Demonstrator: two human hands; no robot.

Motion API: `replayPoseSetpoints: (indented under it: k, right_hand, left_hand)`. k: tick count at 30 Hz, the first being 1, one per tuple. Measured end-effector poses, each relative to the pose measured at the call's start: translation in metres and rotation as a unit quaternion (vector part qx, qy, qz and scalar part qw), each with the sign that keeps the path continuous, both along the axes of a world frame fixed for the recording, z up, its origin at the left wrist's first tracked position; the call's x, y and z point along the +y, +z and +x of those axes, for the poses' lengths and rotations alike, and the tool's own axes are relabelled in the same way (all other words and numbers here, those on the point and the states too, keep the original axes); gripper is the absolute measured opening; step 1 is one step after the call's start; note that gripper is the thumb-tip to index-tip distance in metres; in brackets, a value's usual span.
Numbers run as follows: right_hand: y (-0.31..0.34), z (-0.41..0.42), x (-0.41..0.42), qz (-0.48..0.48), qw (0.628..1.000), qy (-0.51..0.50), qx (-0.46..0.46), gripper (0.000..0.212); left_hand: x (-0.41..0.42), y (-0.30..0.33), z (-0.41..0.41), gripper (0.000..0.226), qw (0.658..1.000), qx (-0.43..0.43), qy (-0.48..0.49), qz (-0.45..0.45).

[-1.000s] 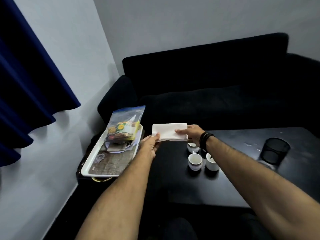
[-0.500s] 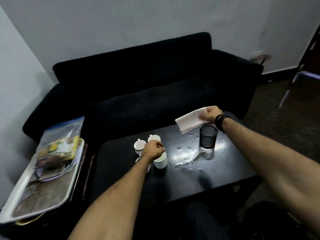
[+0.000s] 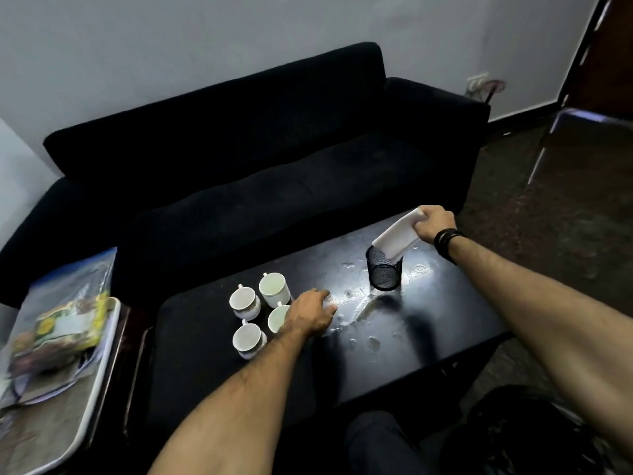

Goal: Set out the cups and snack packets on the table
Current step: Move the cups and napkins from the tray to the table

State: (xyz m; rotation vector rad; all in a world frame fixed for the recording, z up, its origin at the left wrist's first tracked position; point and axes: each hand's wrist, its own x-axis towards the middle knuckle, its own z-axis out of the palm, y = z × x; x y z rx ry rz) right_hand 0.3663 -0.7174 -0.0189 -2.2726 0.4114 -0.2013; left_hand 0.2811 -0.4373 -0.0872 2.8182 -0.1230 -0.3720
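Right hand [image 3: 434, 222] grips napkins [image 3: 397, 238] slanting down-left into mesh holder [image 3: 383, 274]; left hand [image 3: 313, 315] covers a cup [image 3: 278, 318]

Four white cups [image 3: 245, 301] are seen grouped on one black table [image 3: 212, 341], and a fifth may be hidden under the left hand [image 3: 310, 315], though that cannot be told. One black mesh holder [image 3: 383, 274] and one folded white napkin [image 3: 397, 238] are counted, the napkin being held in the right hand [image 3: 435, 222], so that two hands are in view. One tray [image 3: 102, 382] is seen at the left with one snack packet [image 3: 65, 323] clearly made out on it; further packets beneath cannot be counted.
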Motion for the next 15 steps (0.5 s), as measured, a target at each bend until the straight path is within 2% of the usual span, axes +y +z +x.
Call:
replayPoseSetpoints:
  k: [4, 10, 15]
  right_hand:
    - [-0.015, 0.015, 0.006, -0.064, 0.997, 0.048, 0.025, 0.019]
    - [-0.034, 0.038, 0.022, -0.144, 0.978, 0.111, 0.103, 0.032]
    - [-0.054, 0.045, 0.036, -0.199, 0.965, 0.14, 0.096, 0.034]
  left_hand:
    - [-0.002, -0.013, 0.004, 0.052, 1.0, 0.008, -0.012, 0.023]
    - [-0.007, -0.031, 0.013, 0.058, 0.998, 0.025, -0.038, 0.041]
    - [-0.015, -0.05, 0.014, 0.072, 0.992, 0.073, -0.078, 0.069]
